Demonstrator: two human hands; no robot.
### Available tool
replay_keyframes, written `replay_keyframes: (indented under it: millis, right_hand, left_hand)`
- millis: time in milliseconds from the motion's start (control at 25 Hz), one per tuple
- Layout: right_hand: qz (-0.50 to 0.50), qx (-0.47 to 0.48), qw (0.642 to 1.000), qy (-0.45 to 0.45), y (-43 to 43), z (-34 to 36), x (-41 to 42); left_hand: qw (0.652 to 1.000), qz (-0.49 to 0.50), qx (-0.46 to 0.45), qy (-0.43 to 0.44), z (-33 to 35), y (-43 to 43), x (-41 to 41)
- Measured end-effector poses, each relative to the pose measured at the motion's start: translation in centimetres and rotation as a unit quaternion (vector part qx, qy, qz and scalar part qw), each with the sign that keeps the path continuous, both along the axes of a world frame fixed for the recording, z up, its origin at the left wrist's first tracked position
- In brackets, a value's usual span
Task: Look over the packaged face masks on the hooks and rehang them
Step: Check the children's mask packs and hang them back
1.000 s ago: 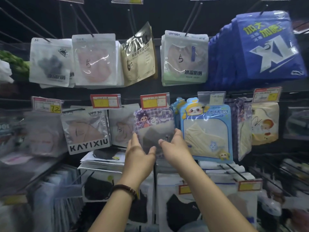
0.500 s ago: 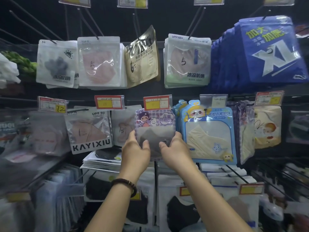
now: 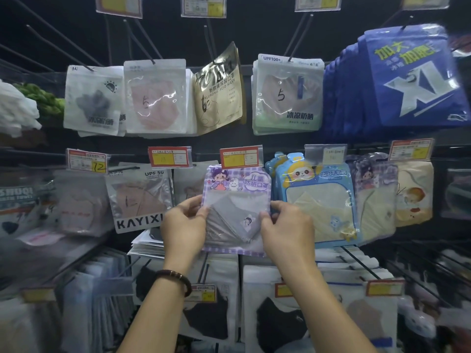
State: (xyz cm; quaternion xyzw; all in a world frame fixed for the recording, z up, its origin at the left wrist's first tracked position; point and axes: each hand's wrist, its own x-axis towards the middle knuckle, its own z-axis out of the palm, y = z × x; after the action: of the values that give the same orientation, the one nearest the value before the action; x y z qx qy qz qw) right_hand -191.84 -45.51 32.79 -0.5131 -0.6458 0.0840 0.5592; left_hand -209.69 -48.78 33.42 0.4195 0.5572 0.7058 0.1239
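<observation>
A wall of packaged face masks hangs on dark hooks in three rows. In the middle row, just below a red and yellow price tag [image 3: 240, 157], a person holds a purple cartoon mask packet [image 3: 237, 197] with a grey mask showing through its window. The left hand [image 3: 184, 225], with a dark beaded bracelet [image 3: 175, 276] on its wrist, grips the packet's left edge, thumb in front. The right hand [image 3: 288, 230] grips the right edge the same way. The tag hides the packet's top, so whether it sits on a hook cannot be told. A blue panda packet [image 3: 318, 200] hangs just right of it, and a KAYIXIU packet [image 3: 139, 200] hangs to the left.
</observation>
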Motion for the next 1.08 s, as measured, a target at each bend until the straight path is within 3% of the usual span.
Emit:
replay_keyframes:
  millis: [120,240,360,680,1080]
  right_hand:
    - [0.051,0.021,0.990,0.127,-1.2,-0.2,0.3]
    - [0.123,0.014,0.953,0.277,-1.8,-0.6,0.7]
    - [0.162,0.043,0.923,0.347,-2.9,-0.8,1.0]
    - [0.155,0.065,0.907,0.385,-3.4,-2.0,2.8]
    - [0.095,0.070,0.919,0.375,-2.3,-4.7,11.1]
  left_hand:
    - [0.994,-0.062,0.041,-0.082,-0.1,-0.8,-0.1]
    - [0.984,-0.101,0.058,-0.135,-0.7,-1.4,0.2]
    - [0.979,-0.120,0.076,-0.148,-1.5,-2.0,0.4]
    - [0.966,-0.155,0.109,-0.175,-3.4,-3.6,2.6]
    - [0.983,-0.144,0.088,-0.078,-5.8,-1.7,10.5]
